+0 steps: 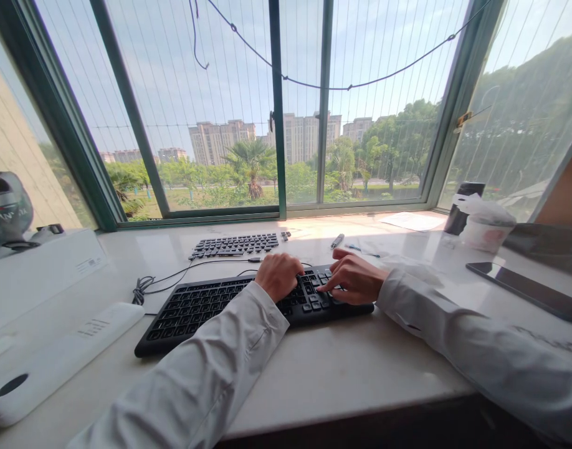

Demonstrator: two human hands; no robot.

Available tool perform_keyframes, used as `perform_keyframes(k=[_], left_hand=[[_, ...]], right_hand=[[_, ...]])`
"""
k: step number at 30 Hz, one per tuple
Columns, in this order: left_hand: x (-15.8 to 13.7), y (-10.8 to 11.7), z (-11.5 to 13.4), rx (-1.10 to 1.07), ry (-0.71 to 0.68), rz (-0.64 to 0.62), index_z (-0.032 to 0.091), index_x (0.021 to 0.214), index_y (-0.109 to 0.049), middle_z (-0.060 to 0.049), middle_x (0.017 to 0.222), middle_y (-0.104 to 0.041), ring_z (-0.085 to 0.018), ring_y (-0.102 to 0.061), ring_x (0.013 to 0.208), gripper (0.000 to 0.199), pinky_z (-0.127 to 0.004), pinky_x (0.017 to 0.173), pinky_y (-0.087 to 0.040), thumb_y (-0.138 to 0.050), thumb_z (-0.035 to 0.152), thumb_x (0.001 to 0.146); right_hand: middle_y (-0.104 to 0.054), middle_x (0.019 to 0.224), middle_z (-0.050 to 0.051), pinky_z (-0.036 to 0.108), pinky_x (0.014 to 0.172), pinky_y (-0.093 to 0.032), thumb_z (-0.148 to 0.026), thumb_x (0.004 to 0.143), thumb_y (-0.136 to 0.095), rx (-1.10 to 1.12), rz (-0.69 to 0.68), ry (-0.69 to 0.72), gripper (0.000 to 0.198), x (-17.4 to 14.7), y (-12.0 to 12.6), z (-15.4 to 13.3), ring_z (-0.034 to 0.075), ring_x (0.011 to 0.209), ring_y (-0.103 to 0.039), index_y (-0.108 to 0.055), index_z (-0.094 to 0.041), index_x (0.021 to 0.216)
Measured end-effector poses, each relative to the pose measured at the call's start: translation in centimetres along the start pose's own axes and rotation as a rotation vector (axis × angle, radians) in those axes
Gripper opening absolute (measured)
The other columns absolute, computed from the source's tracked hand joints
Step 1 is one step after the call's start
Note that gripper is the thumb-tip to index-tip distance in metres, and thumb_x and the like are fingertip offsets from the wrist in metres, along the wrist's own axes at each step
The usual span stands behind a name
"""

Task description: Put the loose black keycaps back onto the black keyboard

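A black keyboard (202,305) lies at a slant on the white sill, with most of its left and middle keycaps gone and bare sockets showing. My left hand (279,275) is closed above its right-middle part; whatever its fingers grip is hidden. On the number pad side, my right hand (356,277) has its index finger stretched out to the keys, the other fingers loosely bent and apart. Several keycaps remain there under and around that hand. Behind the keyboard, loose black keycaps (237,244) are laid out in rows, with a few more just to their right.
A cable (159,284) with a USB plug curls behind the keyboard. At left lie a white power strip (66,358) and a white box (38,274). To the right are a phone (524,288), a bagged cup (486,227), a dark bottle (463,206) and a small tool (337,241).
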State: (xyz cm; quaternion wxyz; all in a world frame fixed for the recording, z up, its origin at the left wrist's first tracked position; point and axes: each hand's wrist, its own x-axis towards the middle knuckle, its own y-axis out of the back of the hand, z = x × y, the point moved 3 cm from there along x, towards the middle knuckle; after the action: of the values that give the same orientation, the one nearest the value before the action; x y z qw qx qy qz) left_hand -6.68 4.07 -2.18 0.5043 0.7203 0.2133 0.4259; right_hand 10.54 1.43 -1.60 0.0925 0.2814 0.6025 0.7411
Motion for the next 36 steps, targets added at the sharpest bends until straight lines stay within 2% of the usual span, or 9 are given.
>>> perform_keyframes(k=[4,10,12,17,22,24,26,29,36], left_hand=[[0.0,0.0,0.0,0.004,0.015,-0.017,0.031,0.09,-0.075,-0.006,0.083,-0.072,-0.023,-0.067,0.081,0.033,-0.034,0.071,-0.049,-0.054,0.014,0.072],[0.0,-0.1,-0.1,-0.016,0.001,0.004,0.031,0.089,-0.075,-0.005,0.082,-0.072,-0.022,-0.066,0.08,0.034,-0.033,0.07,-0.049,-0.052,0.013,0.071],[0.0,-0.2,-0.1,-0.019,-0.003,0.008,0.031,0.088,-0.075,-0.005,0.081,-0.072,-0.023,-0.066,0.08,0.034,-0.033,0.069,-0.049,-0.052,0.014,0.07],[-0.1,-0.2,-0.3,-0.007,0.042,0.005,0.024,0.088,-0.074,-0.009,0.084,-0.07,-0.023,-0.066,0.082,0.029,-0.034,0.07,-0.049,-0.051,0.016,0.073],[-0.3,0.2,-0.5,0.024,0.133,-0.035,0.015,0.088,-0.072,-0.013,0.084,-0.069,-0.023,-0.066,0.085,0.026,-0.033,0.072,-0.051,-0.05,0.016,0.074],[-0.4,0.3,-0.5,0.023,0.147,-0.055,0.014,0.089,-0.071,-0.014,0.085,-0.069,-0.024,-0.066,0.085,0.026,-0.032,0.072,-0.051,-0.05,0.018,0.075],[-0.4,0.4,-0.6,0.016,0.153,-0.071,0.014,0.09,-0.071,-0.014,0.086,-0.069,-0.024,-0.066,0.086,0.025,-0.033,0.072,-0.052,-0.051,0.02,0.076],[-0.4,0.4,-0.9,-0.002,0.163,-0.094,0.013,0.09,-0.071,-0.015,0.088,-0.069,-0.026,-0.066,0.088,0.024,-0.035,0.074,-0.052,-0.052,0.02,0.077],[-0.3,0.7,-1.1,-0.047,0.177,-0.114,0.012,0.092,-0.07,-0.015,0.088,-0.068,-0.025,-0.066,0.089,0.023,-0.034,0.075,-0.052,-0.056,0.023,0.077]], right_hand=[[-0.062,0.053,0.0,0.033,0.076,-0.03,-0.025,0.079,-0.053,-0.069,0.063,-0.106,0.027,0.0,-0.5,0.7,0.01,0.05,-0.043,-0.075,-0.028,0.095],[-0.06,0.051,-0.001,0.033,0.076,-0.03,-0.024,0.08,-0.053,0.021,-0.002,-0.009,0.027,-0.1,-0.4,0.5,0.009,0.049,-0.044,-0.075,-0.027,0.097],[-0.06,0.052,-0.001,0.032,0.076,-0.03,-0.023,0.081,-0.053,0.037,0.009,-0.021,0.028,-0.2,-0.4,0.5,0.009,0.05,-0.044,-0.075,-0.027,0.097],[-0.062,0.054,0.0,0.031,0.075,-0.031,-0.027,0.086,-0.048,-0.058,0.14,-0.231,0.03,-0.2,-1.1,2.0,0.011,0.051,-0.045,-0.074,-0.023,0.101],[-0.061,0.051,-0.001,0.032,0.084,-0.032,-0.029,0.086,-0.046,-0.189,0.191,-0.427,0.032,0.8,-2.3,5.8,0.011,0.051,-0.047,-0.074,-0.023,0.101],[-0.064,0.055,0.0,0.032,0.087,-0.032,-0.028,0.087,-0.043,-0.223,0.167,-0.512,0.034,1.9,-2.8,7.9,0.012,0.052,-0.051,-0.074,-0.022,0.1],[-0.07,0.067,0.003,0.033,0.09,-0.031,-0.028,0.087,-0.043,-0.261,0.067,-0.561,0.034,3.4,-3.7,10.0,0.014,0.062,-0.057,-0.074,-0.021,0.1],[-0.073,0.078,0.006,0.034,0.092,-0.031,-0.028,0.085,-0.046,-0.274,-0.044,-0.576,0.032,6.3,-5.3,12.5,0.017,0.074,-0.062,-0.073,-0.019,0.098],[-0.072,0.096,0.007,0.035,0.093,-0.032,-0.034,0.087,-0.048,-0.27,-0.052,-0.573,0.03,13.4,-8.6,16.6,0.02,0.09,-0.062,-0.072,-0.023,0.103]])
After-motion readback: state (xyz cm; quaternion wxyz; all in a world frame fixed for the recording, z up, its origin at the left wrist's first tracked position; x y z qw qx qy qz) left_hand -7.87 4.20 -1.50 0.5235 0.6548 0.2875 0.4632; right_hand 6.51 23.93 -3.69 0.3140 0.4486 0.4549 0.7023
